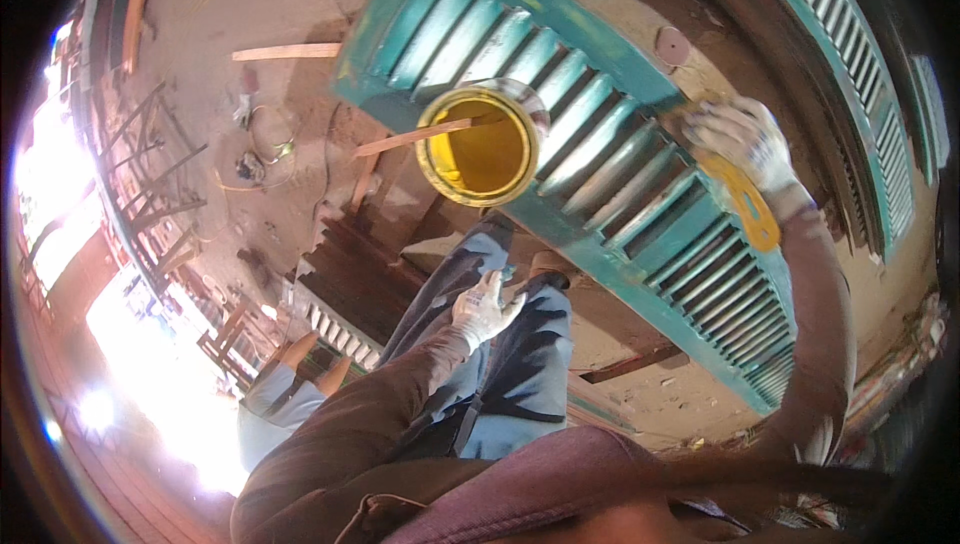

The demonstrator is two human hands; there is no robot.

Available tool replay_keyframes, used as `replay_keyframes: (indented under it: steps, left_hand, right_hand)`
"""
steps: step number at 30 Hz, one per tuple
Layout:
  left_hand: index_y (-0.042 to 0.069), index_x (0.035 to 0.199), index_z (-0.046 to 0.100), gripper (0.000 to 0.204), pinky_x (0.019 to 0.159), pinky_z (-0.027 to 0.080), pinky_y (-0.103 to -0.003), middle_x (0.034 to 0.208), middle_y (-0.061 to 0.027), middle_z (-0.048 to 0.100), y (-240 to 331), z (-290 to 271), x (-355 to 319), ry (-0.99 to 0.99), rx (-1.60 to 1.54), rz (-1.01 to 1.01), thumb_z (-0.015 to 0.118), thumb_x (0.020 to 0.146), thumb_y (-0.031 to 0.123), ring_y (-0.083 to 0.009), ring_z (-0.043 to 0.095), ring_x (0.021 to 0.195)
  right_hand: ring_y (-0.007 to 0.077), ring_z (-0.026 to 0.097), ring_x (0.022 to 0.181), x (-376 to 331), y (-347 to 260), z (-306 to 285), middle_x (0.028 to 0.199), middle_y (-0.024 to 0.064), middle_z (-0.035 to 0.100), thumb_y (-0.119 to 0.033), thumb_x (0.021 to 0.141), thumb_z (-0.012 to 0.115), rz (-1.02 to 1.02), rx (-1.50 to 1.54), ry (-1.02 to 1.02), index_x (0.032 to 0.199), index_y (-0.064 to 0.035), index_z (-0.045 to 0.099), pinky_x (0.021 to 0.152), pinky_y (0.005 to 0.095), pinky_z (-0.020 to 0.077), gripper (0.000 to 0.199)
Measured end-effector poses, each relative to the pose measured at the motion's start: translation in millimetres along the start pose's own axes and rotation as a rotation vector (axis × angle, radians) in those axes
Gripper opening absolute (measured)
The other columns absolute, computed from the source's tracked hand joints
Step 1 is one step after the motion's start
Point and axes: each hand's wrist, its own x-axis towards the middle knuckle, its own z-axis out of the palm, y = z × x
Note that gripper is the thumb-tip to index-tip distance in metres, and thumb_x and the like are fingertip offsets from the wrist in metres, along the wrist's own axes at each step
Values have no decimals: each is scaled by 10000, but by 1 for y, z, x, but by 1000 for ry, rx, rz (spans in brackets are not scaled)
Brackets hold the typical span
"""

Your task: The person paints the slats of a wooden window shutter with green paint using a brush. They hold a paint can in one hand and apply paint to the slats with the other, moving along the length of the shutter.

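Note:
My right hand (pixel 735 134), in a white work glove smudged with paint, grips a paintbrush by its yellow handle (pixel 745 204). The brush head is near the upper long edge of a teal louvered shutter (pixel 620 254), mostly hidden by my fingers. Over my lap rests my left hand (pixel 487 306), also gloved, with thumb and fingers apart and nothing visible in it. Between my knees and the shutter's far end stands an uncapped can (pixel 427 166) of yellow paint. A thin wooden stick (pixel 415 137) leans out over its rim to the left.
Another teal louvered shutter (pixel 850 54) lies at the far right beside dark wooden frames. Loose wood strips (pixel 285 51), cords and scraps are scattered on the dusty ground. Another person (pixel 275 399) is at the lower left, near wooden chair-like frames (pixel 150 184). Dark boards (pixel 360 269) lie left of my legs.

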Motion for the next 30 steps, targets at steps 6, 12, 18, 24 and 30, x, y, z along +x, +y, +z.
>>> replay_keyframes:
  steps: [6, 12, 18, 24, 30]
  left_hand:
    - [66, 1309, 452, 612, 842, 508, -452, 1249, -158, 555, 5, -5, -4, -6, -58, 29, 544, 880, 493, -361, 619, 1023]
    - [39, 1345, 426, 672, 844, 510, -452, 1227, -164, 555, 10, -18, -4, -95, -9, -44, 560, 866, 491, -364, 613, 1028]
    - [-9, 1341, 376, 678, 876, 492, -447, 1257, -214, 506, -2, -17, 1, -27, -31, -16, 623, 844, 380, -390, 567, 1087]
    - [-21, 1414, 281, 776, 944, 457, -443, 1331, -263, 435, -38, -16, 22, 456, -294, 246, 612, 878, 431, -435, 565, 1097]
    - [68, 1406, 352, 514, 802, 491, -365, 1298, -114, 492, -6, -111, 39, 431, -944, 300, 499, 986, 323, -201, 577, 865]
  right_hand:
    - [240, 646, 1008, -71, -42, -60, 1042, 67, 690, -146, 732, 755, 288, -51, -48, 952, -76, 665, 933, 438, 444, 247]
    - [254, 628, 1042, -128, -198, 12, 1119, 105, 674, -44, 873, 608, 930, 585, 724, 1128, -72, 676, 917, 369, 496, 266]
    - [248, 551, 1180, -18, -366, 32, 1276, 156, 582, -115, 975, 509, 1447, 896, 592, 1324, -4, 511, 999, 384, 428, 367]
    - [272, 527, 1192, 44, -419, 28, 1304, 178, 537, -112, 968, 514, 1553, 960, 597, 1312, 19, 485, 1014, 378, 404, 369]
    - [214, 552, 1097, 26, -415, 26, 1203, 110, 560, -102, 972, 509, 1517, 976, 667, 1270, -3, 499, 959, 326, 434, 315]
